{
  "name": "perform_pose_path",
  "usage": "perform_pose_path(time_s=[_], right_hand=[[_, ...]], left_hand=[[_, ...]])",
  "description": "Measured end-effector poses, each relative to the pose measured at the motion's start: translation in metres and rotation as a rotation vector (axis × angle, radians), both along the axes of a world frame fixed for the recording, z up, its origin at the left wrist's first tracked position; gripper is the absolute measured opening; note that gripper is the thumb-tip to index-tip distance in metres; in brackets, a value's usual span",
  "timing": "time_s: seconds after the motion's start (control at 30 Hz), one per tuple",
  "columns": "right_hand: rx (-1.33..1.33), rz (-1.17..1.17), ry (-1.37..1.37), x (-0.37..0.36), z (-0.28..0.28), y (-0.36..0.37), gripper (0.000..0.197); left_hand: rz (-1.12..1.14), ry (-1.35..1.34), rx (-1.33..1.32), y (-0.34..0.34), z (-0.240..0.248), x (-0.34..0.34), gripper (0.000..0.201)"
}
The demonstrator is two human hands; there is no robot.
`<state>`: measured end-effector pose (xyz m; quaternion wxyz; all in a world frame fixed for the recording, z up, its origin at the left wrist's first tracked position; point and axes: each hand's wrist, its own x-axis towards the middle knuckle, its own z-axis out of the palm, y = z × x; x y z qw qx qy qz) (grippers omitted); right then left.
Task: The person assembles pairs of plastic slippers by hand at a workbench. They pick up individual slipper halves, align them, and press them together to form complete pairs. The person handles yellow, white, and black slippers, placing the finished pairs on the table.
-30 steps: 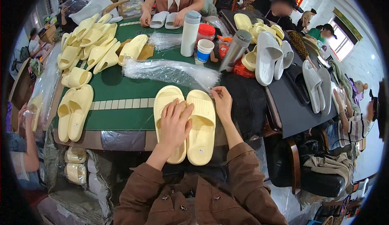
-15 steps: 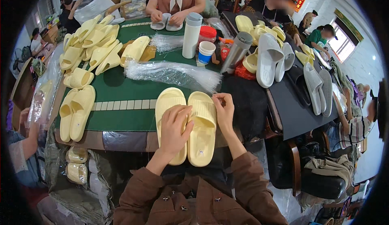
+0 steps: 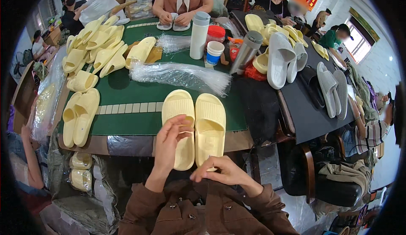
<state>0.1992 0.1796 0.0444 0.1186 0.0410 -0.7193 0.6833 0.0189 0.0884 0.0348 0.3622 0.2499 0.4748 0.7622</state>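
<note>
Green-topped table (image 3: 114,125) bears one yellow slipper pair (image 3: 210,112), centre, aligned, unwrapped; left hand (image 3: 168,144) over it, fingers loosely parted; right hand (image 3: 222,170) near heel, fingers curled, hold indeterminable; slipper heap (image 3: 99,40), upper left, unwrapped; wrapped slippers (image 3: 80,180), lower left, apparently done.

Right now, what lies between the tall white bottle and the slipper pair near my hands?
The head view shows a bundle of clear plastic on the green tabletop, between bottle and slipper pair.

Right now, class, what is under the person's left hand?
Under the left hand lies a yellow slipper, most of its strap visible; the hand hides part of its left side.
</note>
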Motion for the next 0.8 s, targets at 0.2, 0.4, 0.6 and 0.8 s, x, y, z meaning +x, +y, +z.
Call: perform_pose_path(time_s=[0.2, 0.4, 0.6, 0.8], right_hand=[[-0.232, -0.260, -0.229, 0.019, -0.002, 0.023, 0.013], [0.149, -0.433, -0.151, -0.017, -0.020, 0.036, 0.026], [0.040, -0.407, -0.157, -0.043, -0.021, 0.015, 0.024], [-0.182, -0.308, -0.146, -0.042, -0.004, 0.026, 0.021]], left_hand=[[0.003, 0.132, -0.052, -0.021, -0.010, -0.021, 0.025], [-0.607, 0.172, -0.220, -0.023, -0.006, 0.021, 0.021], [-0.733, 0.175, -0.273, -0.019, -0.001, 0.027, 0.018], [-0.639, -0.056, -0.245, -0.023, -0.002, 0.013, 0.014]])
